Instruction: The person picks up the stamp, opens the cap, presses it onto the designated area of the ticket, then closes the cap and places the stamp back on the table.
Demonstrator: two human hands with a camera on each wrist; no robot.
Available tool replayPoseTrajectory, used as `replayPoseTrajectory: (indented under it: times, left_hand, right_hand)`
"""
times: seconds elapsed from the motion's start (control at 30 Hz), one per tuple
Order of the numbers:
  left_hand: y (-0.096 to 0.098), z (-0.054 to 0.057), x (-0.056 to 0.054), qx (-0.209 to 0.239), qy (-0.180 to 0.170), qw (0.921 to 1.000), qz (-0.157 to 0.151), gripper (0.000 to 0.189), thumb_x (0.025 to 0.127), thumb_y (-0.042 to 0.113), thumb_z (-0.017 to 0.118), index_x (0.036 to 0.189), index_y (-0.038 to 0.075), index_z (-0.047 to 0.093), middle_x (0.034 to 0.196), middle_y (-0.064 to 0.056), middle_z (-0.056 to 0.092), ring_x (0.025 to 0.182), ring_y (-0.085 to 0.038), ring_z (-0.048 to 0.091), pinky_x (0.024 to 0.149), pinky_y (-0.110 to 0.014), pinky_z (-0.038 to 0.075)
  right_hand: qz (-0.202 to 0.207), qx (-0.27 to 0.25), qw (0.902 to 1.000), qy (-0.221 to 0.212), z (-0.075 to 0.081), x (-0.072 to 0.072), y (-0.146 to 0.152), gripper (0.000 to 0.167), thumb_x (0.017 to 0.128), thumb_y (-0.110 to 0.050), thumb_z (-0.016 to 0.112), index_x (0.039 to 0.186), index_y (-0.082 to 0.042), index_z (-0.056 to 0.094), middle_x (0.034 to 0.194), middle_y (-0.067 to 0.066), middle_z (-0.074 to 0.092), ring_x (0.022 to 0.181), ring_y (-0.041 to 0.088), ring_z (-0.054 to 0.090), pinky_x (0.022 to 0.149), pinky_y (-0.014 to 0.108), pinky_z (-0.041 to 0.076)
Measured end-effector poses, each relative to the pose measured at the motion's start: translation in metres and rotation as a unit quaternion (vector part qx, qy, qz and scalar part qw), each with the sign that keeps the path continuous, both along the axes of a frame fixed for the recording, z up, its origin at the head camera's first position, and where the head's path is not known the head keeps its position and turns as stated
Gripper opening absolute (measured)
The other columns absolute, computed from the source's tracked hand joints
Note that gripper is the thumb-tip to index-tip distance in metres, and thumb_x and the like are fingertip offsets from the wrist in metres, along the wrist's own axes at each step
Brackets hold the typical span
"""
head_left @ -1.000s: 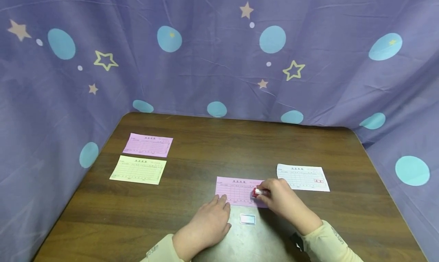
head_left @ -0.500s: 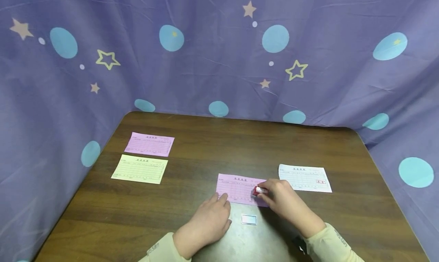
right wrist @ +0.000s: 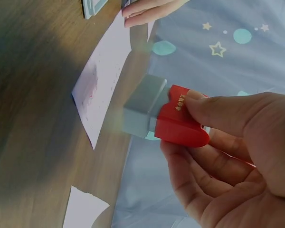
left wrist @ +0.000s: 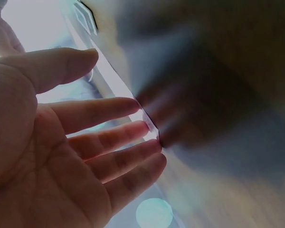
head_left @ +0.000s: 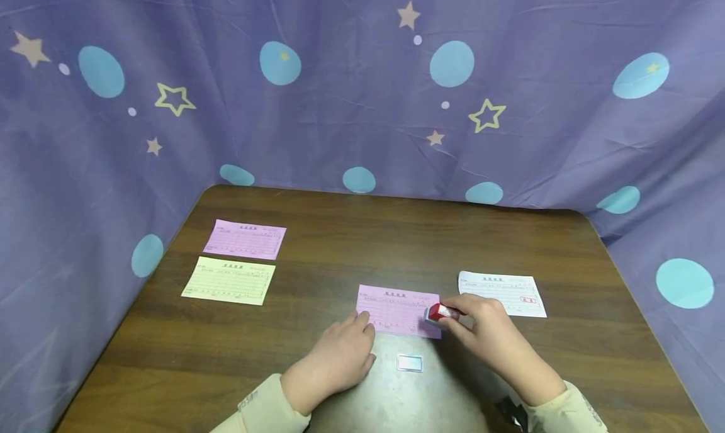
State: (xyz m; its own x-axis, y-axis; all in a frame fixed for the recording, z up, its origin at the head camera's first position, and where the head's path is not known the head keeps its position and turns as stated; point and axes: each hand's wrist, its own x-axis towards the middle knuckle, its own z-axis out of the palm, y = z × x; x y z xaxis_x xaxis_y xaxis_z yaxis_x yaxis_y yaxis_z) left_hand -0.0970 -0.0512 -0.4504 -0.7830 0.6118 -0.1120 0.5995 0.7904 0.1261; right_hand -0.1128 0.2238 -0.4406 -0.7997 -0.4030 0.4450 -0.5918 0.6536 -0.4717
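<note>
A self-inking style stamp with a red grip and grey base (right wrist: pixel 145 107) is pinched between the thumb and fingers of my right hand (head_left: pixel 488 325). In the head view the stamp (head_left: pixel 438 313) is over the right part of a pink printed slip (head_left: pixel 396 307). The right wrist view shows its base tilted up from the slip (right wrist: pixel 102 71), where a faint reddish patch shows. My left hand (head_left: pixel 334 357) lies with extended fingers, fingertips at the slip's lower left edge. A small pale rectangular piece (head_left: pixel 410 362) lies just in front of the slip.
To the right lies a white slip (head_left: pixel 501 291) bearing a red stamped mark. Another pink slip (head_left: pixel 245 239) and a yellow slip (head_left: pixel 229 281) lie at the left of the wooden table (head_left: pixel 340 238). A purple curtain (head_left: pixel 357 137) stands behind.
My right hand has drawn the stamp to the right and tilted it up from the pink slip. My left hand has shifted slightly left, and the slip sits a little farther from me.
</note>
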Motion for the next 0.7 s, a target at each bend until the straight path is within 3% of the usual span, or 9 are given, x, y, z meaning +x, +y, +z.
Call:
replayPoseTrajectory:
  times: [0.37, 0.7]
  left_hand:
    - [-0.003, -0.003, -0.02, 0.009, 0.032, 0.9994, -0.005, 0.046, 0.089, 0.029, 0.076, 0.117, -0.007, 0.068, 0.115, -0.016, 0.062, 0.104, -0.031, 0.06, 0.083, -0.044, 0.054]
    - [-0.003, 0.003, -0.027, 0.016, 0.005, 0.9997, -0.02, 0.028, 0.087, 0.027, 0.077, 0.089, 0.0, 0.071, 0.098, -0.01, 0.061, 0.088, -0.027, 0.061, 0.073, -0.044, 0.054]
  right_hand:
    - [-0.015, 0.008, 0.9998, 0.007, -0.001, 0.004, 0.006, 0.026, 0.072, 0.001, 0.088, 0.094, -0.007, 0.077, 0.084, -0.01, 0.068, 0.074, 0.003, 0.06, 0.065, 0.033, 0.055]
    - [-0.022, -0.005, 0.9998, 0.002, 0.0, 0.006, 0.009, 0.025, 0.072, 0.001, 0.089, 0.093, -0.006, 0.077, 0.084, -0.01, 0.068, 0.074, 0.002, 0.06, 0.064, 0.032, 0.054]
